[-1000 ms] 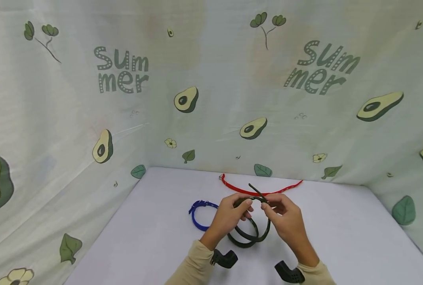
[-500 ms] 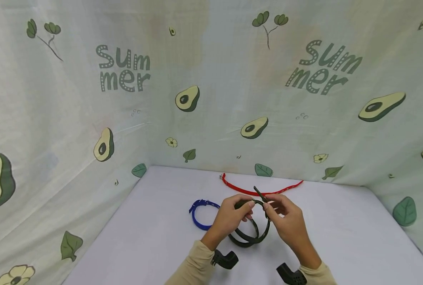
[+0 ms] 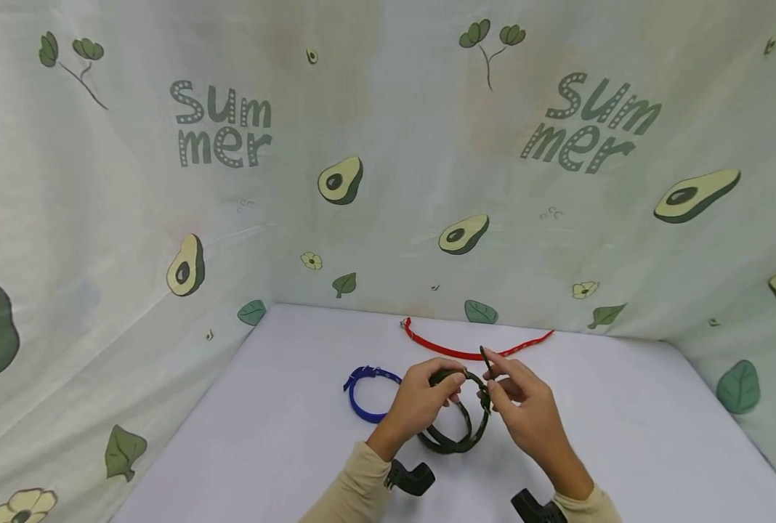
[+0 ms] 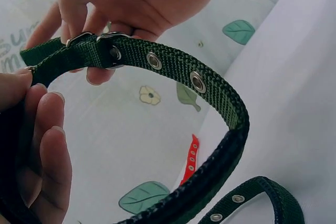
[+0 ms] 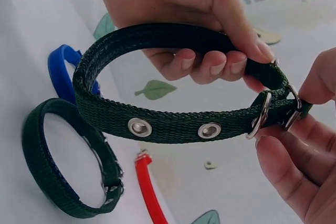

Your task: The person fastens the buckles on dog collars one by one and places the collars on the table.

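Note:
A dark green dog collar (image 5: 173, 127) with metal-rimmed holes is bent into a loop between both hands. My left hand (image 3: 417, 399) grips its padded band, with the thumb on top and several fingers curled beneath. At the metal buckle and ring (image 5: 268, 114), my right hand (image 3: 528, 407) pinches the collar between thumb and fingers. The strap's free tip (image 3: 484, 355) sticks up at the right fingertips in the head view. Below the hands, a second green collar (image 5: 39, 156), closed in a ring, lies on the white table.
To the left of my left hand lies a blue collar (image 3: 355, 403), closed in a ring. Farther back, a red collar (image 3: 440, 350) is stretched out across the table (image 3: 283, 436). Behind it hangs a printed cloth (image 3: 388, 145) with avocados and leaves.
The strap's free tip has swung right and now meets my right fingertips. My right hand has shifted slightly, and the held loop's buckle part hangs a little lower. My left hand keeps its grip.

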`<action>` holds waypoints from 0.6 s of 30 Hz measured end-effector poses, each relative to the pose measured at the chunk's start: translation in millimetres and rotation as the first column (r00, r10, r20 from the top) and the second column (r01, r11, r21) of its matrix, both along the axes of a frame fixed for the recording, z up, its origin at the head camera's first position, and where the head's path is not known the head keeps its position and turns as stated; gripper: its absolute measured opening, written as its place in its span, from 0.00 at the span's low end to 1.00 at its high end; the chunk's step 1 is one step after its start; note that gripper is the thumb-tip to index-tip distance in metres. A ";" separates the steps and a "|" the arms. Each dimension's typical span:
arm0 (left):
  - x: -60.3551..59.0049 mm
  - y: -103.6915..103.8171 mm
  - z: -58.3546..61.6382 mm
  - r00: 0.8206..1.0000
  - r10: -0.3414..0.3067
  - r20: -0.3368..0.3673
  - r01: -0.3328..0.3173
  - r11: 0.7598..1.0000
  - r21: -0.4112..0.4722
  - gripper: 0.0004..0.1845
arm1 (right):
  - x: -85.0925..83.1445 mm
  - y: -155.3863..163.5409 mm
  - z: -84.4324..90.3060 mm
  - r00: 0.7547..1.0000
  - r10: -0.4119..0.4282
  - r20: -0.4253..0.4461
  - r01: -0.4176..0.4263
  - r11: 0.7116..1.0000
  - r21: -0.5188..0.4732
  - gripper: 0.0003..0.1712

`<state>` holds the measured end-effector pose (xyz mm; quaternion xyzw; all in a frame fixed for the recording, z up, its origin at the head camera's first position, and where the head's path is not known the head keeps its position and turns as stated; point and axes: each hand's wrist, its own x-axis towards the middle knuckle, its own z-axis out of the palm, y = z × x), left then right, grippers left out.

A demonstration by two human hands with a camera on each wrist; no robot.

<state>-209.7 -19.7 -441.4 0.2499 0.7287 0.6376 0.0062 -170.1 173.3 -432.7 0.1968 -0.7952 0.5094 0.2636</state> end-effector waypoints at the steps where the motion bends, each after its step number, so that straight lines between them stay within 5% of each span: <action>1: -0.5 0.7 -0.2 1.000 -0.001 -0.002 0.001 1.000 -0.001 0.12 | 0.2 -0.1 0.6 1.000 -0.006 0.003 0.006 1.000 -0.008 0.30; 10: -1.6 1.9 -1.7 0.998 -0.057 0.016 0.057 0.998 0.011 0.14 | 12.8 -13.8 23.6 0.995 -0.030 -0.098 0.027 0.999 -0.027 0.21; 18: -2.0 1.0 -1.8 0.999 -0.030 0.013 0.031 0.998 -0.050 0.17 | 16.2 -14.6 26.3 0.996 -0.016 -0.091 0.014 1.000 -0.024 0.19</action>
